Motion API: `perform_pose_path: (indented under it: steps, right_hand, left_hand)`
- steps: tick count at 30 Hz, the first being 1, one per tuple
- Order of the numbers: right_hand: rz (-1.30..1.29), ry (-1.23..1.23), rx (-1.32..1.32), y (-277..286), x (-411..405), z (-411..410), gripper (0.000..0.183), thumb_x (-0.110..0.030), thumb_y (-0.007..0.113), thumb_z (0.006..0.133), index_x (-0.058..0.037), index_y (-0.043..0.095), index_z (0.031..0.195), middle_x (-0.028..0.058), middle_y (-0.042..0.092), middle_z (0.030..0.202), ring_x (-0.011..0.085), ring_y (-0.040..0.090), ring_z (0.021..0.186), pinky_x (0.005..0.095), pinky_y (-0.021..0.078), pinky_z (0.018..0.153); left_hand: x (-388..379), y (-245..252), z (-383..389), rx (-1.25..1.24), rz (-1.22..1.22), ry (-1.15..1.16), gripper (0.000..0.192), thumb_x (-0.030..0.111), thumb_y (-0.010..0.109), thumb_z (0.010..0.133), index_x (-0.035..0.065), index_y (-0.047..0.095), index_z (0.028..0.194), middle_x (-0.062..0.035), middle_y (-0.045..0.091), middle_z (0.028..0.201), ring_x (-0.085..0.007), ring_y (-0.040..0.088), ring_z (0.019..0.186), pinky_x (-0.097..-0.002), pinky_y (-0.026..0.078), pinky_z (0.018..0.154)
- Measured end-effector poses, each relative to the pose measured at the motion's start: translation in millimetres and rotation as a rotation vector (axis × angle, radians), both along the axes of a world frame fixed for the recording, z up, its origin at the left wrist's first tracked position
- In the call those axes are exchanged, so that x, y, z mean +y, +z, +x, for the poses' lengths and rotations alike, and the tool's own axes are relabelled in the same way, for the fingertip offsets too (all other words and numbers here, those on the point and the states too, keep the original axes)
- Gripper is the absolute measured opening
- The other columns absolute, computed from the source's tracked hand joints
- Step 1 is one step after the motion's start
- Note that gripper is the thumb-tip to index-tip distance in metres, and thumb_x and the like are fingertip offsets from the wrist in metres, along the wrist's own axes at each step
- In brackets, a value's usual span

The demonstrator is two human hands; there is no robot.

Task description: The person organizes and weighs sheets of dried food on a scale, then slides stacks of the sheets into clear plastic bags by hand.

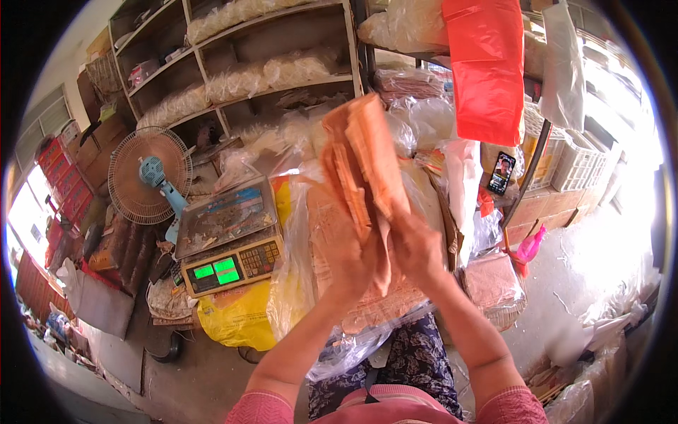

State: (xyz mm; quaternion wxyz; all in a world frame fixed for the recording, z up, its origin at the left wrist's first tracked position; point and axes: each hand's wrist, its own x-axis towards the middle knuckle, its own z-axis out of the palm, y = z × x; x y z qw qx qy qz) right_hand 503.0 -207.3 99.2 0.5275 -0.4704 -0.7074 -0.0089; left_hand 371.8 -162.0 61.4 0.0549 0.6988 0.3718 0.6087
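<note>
My left hand (347, 259) and my right hand (419, 245) grip a folded bundle of thin orange-brown sheets (371, 153) from its two sides. The bundle stands tilted upright and is blurred, and some layers hang loose between my palms. Underneath lies a broad pile of similar pinkish-brown sheets (324, 212) on clear plastic film (339, 358). Left of the pile is a digital weighing scale (233, 267) with lit green displays. Its metal pan (225, 212) carries scraps and crumbs. My fingertips are partly hidden behind the sheets.
A blue electric fan (153, 169) stands beyond the scale, near shelves (275, 90) of bagged goods. Yellow plastic (238, 318) lies under the scale. Red plastic bags (487, 74) hang at the upper right above a phone (502, 173). A wrapped stack of sheets (495, 286) sits at right.
</note>
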Motion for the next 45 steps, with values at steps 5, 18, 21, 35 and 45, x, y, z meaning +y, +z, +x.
perform_pose_path:
  steps: [5, 18, 21, 35, 45]
  right_hand:
    - [-0.037, -0.046, -0.153, -1.6, -8.8, -11.5, 0.055, -0.004, 0.056, 0.076, -0.0051, 0.044, 0.129, 0.021, 0.055, 0.115, 0.0382, 0.058, 0.094, 0.0392, 0.0472, 0.078]
    - [-0.119, -0.028, 0.066, -5.8, 5.8, 16.4, 0.049, -0.013, 0.052, 0.086, -0.0019, 0.037, 0.131, 0.021, 0.062, 0.095, 0.0299, 0.061, 0.091, 0.0351, 0.0471, 0.075]
    - [-0.39, 0.177, 0.415, 4.2, -2.3, 37.3, 0.039, -0.008, 0.055, 0.086, -0.001, 0.048, 0.123, 0.0098, 0.062, 0.104, 0.0191, 0.06, 0.093, 0.0302, 0.0454, 0.075]
    - [-0.831, 0.517, 1.173, -7.2, -36.5, 67.9, 0.047, -0.021, 0.066, 0.083, 0.0013, 0.046, 0.12, 0.008, 0.059, 0.105, 0.0141, 0.059, 0.091, 0.0293, 0.0509, 0.074]
    - [-0.809, 0.188, 1.26, -63.3, -90.3, 91.3, 0.037, -0.027, 0.063, 0.085, -0.0041, 0.055, 0.113, 0.0034, 0.062, 0.097, 0.0131, 0.06, 0.088, 0.0311, 0.0494, 0.077]
  left_hand:
    - [-5.2, 6.1, 7.6, -0.102, -0.049, -0.197, 0.019, 0.009, 0.052, 0.087, -0.0045, 0.057, 0.099, -0.0117, 0.059, 0.081, -0.0134, 0.057, 0.073, -0.0303, 0.045, 0.061]
    - [6.2, 16.8, -8.1, -0.296, -0.494, -0.948, 0.063, 0.022, 0.06, 0.085, 0.0038, 0.03, 0.138, -0.0103, 0.041, 0.13, -0.0192, 0.043, 0.117, -0.0305, 0.035, 0.098]
    - [20.1, 21.2, -25.7, -0.456, -0.603, -0.425, 0.077, 0.032, 0.066, 0.079, 0.0049, 0.026, 0.139, -0.0093, 0.038, 0.135, -0.0216, 0.042, 0.12, -0.0325, 0.031, 0.101]
    - [-43.3, -15.2, -37.4, -0.688, -1.0, -0.769, 0.065, 0.008, 0.076, 0.062, -0.0048, 0.045, 0.118, -0.0143, 0.059, 0.107, -0.0241, 0.06, 0.095, -0.0359, 0.051, 0.081]
    - [-81.7, -28.4, -11.0, -0.596, -1.046, -0.868, 0.066, 0.002, 0.077, 0.064, -0.002, 0.044, 0.12, -0.0129, 0.059, 0.11, -0.0209, 0.06, 0.097, -0.0328, 0.05, 0.084]
